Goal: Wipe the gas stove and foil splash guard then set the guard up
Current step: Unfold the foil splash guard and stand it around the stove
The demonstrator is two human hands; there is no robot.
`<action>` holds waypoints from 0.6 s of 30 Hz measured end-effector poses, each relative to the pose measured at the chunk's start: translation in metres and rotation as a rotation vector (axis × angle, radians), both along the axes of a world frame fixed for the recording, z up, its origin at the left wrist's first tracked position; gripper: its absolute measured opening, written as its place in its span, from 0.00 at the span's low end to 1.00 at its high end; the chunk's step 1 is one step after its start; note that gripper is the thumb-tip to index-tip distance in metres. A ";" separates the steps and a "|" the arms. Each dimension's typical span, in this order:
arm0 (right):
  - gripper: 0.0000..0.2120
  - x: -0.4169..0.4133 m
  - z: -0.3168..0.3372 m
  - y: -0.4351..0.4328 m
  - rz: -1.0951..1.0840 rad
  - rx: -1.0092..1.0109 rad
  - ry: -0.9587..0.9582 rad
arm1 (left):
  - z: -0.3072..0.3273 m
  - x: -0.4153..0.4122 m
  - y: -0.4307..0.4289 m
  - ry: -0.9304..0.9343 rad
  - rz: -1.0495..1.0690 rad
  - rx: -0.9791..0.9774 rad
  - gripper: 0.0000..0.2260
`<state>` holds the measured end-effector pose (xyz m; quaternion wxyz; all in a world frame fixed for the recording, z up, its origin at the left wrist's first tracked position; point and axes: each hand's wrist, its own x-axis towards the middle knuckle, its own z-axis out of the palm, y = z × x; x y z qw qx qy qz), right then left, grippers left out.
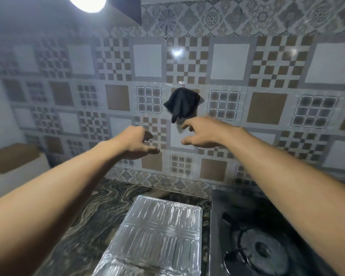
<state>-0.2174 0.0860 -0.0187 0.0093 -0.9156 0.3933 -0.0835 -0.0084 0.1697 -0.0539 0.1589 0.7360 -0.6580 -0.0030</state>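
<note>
A black cloth [181, 103] hangs from a hook on the tiled wall, straight ahead. My right hand [202, 134] is stretched toward it, fingers apart, just below its lower tip and not touching it. My left hand [136, 145] is raised a little lower and to the left, fingers loosely curled, holding nothing. The foil splash guard [157, 236] lies folded flat on the marble counter below my arms. The black gas stove [267, 236] with its burner grate sits to the right of the guard, partly hidden by my right forearm.
The patterned tile wall [227, 62] rises behind the counter [84, 226]. A brown-topped ledge [12, 158] sits at the far left. A bright lamp [87, 3] glares at the top left.
</note>
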 end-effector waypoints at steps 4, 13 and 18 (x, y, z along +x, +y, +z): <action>0.32 0.008 -0.012 0.025 0.140 0.009 0.069 | -0.017 0.002 0.041 0.010 0.141 0.028 0.32; 0.32 0.044 -0.090 0.052 0.465 0.109 0.202 | -0.101 -0.002 0.129 0.046 0.464 0.190 0.31; 0.33 0.073 -0.159 0.057 0.597 0.122 0.337 | -0.164 -0.008 0.174 0.162 0.627 0.279 0.32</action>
